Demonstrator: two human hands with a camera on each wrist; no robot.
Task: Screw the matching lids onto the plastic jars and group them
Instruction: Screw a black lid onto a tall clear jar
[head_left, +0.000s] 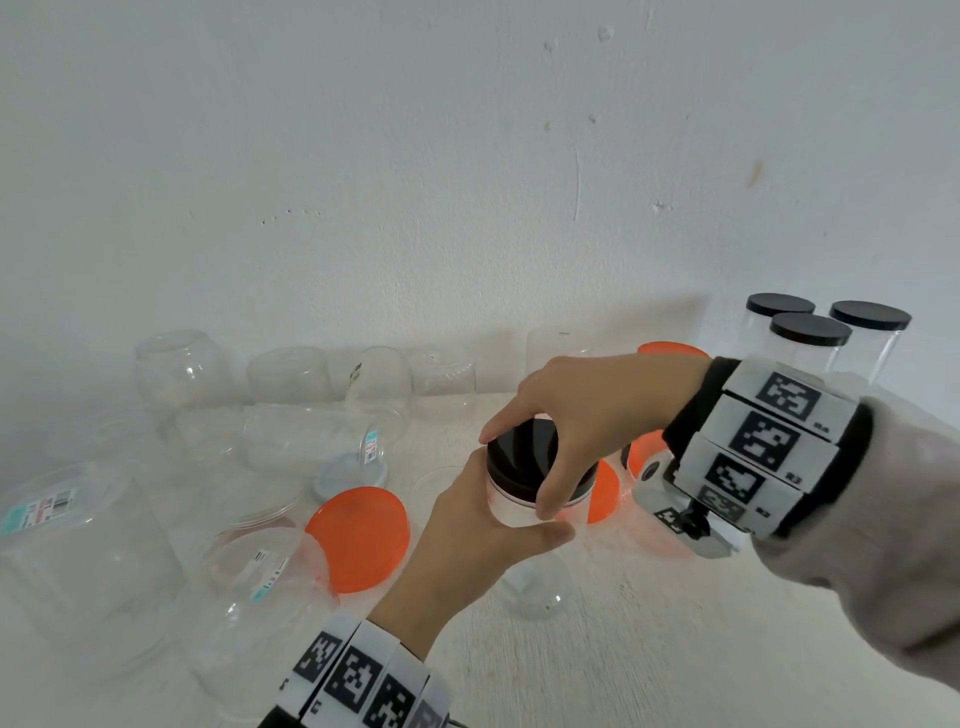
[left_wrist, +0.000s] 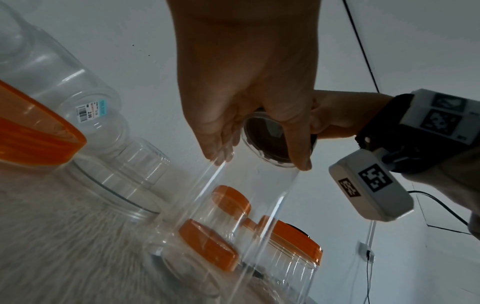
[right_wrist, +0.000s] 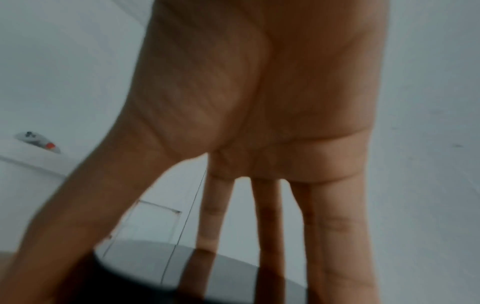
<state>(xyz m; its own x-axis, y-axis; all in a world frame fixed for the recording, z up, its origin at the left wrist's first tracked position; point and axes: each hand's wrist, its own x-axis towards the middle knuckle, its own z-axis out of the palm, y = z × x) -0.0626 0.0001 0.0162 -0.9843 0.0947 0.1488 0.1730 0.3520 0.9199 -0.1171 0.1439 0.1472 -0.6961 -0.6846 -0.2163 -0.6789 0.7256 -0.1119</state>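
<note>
Clear plastic jar (head_left: 511, 506) upright near the middle of the desk (head_left: 649, 649), topped by a black screw lid (head_left: 522, 457). Left hand (head_left: 467, 540) wrapped around the jar's upper wall just below the lid, thumb (head_left: 540, 532) on the near side, fingers curled round the far side. Right hand (head_left: 587, 410) reaching in from the right and gripping the lid's rim from above, thumb (head_left: 558, 486) on the near edge, index finger on the far edge. In the left wrist view, same jar (left_wrist: 249, 205) seen from low down, lid's underside (left_wrist: 270, 142) dark through the clear wall, left hand (left_wrist: 246, 82) curled on it. In the right wrist view, right hand (right_wrist: 259, 123) with fingers (right_wrist: 267, 216) stretched down onto the black lid (right_wrist: 145, 273), picture blurred.

Just behind and right of the held jar, several orange-lidded jars (head_left: 644, 457), partly hidden by the hands. Loose orange lid (head_left: 358, 538) flat on the desk to the left. Farther right, against the white wall (head_left: 467, 156), three tall clear jars with black lids (head_left: 810, 332) standing close together. Along the left and back, many open clear jars (head_left: 182, 374), some lying on their sides, some bearing price stickers. Marker-tagged bands (head_left: 763, 441) on both wrists.
</note>
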